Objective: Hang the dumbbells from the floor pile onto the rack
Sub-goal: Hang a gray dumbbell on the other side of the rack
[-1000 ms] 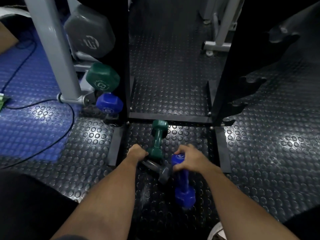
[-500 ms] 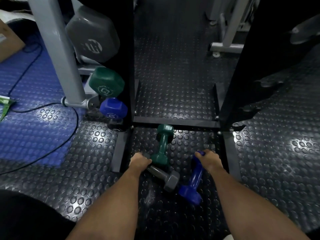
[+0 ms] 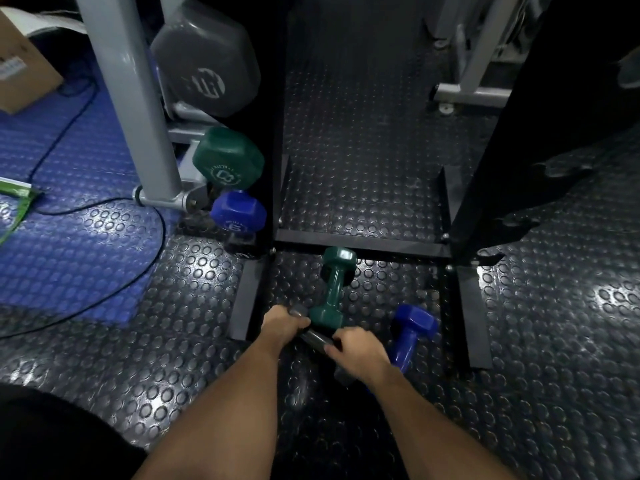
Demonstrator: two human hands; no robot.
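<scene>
- The grey dumbbell [image 3: 317, 337] is lying on the studded black floor [image 3: 554, 341], within the front feet of the black rack [image 3: 360, 244], with only its dark handle and a bit of each end showing between the two hands.
- The left hand [image 3: 282, 325] is curling closed over the far-left end of the grey dumbbell, its grip wrapping that head.
- The right hand [image 3: 360, 351] is closing over the near-right part of the same dumbbell, fingers [image 3: 334, 342] folding round the handle; the head under the palm is mostly hidden.
- The green dumbbell [image 3: 334, 289] is lying lengthwise away from the person, its near head touching the grey dumbbell's handle between the hands and its far head sitting just short of the rack's front crossbar.
- The blue dumbbell [image 3: 410, 332] is resting tilted just right of the right hand, one head raised, near the rack's right foot.
- On the rack's left upright, three dumbbells are hanging stacked: a large grey head [image 3: 207, 60] at the top, a green head [image 3: 227, 159] below it, and a blue head [image 3: 239, 213] lowest, close to the floor.
- A pale grey machine post [image 3: 131, 98] is standing beside those hung weights, left of the rack.
- A blue mat [image 3: 62, 237] is covering the floor's left side, with a black cable [image 3: 152, 258] looping across it.
- A cardboard box [image 3: 20, 71] is sitting at the far-left corner of the view.
</scene>
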